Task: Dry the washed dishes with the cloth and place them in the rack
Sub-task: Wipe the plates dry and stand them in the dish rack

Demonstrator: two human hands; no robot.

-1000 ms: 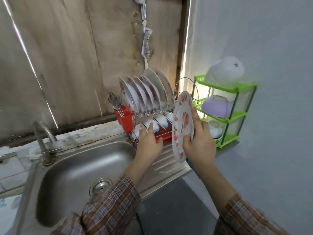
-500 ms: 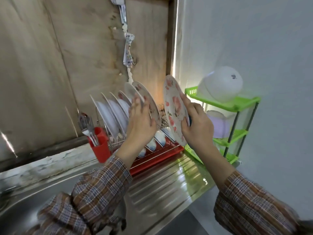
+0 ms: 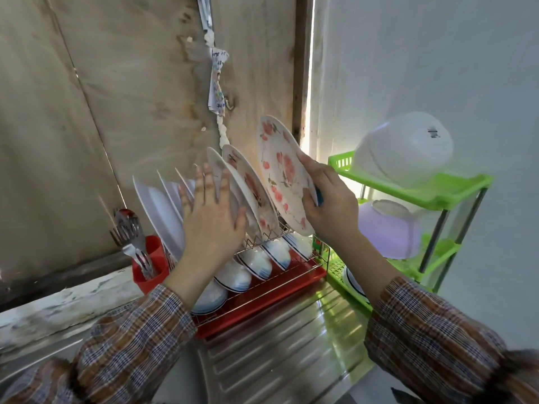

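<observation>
My right hand grips a white plate with red flowers by its right edge, tilted over the right end of the dish rack. A bit of blue cloth shows between the fingers and the plate. My left hand lies with straight fingers against the standing plates in the rack's upper row, holding them leftward. Several white bowls stand in the lower row above the red drip tray.
A red cutlery cup with forks and spoons hangs at the rack's left. A green shelf with upturned white and lilac bowls stands at the right by the wall. The steel drainboard lies in front.
The flowered plate has come up and over to the rack's right end. My left hand has moved up along the standing plates. The view has closed in on the rack.
</observation>
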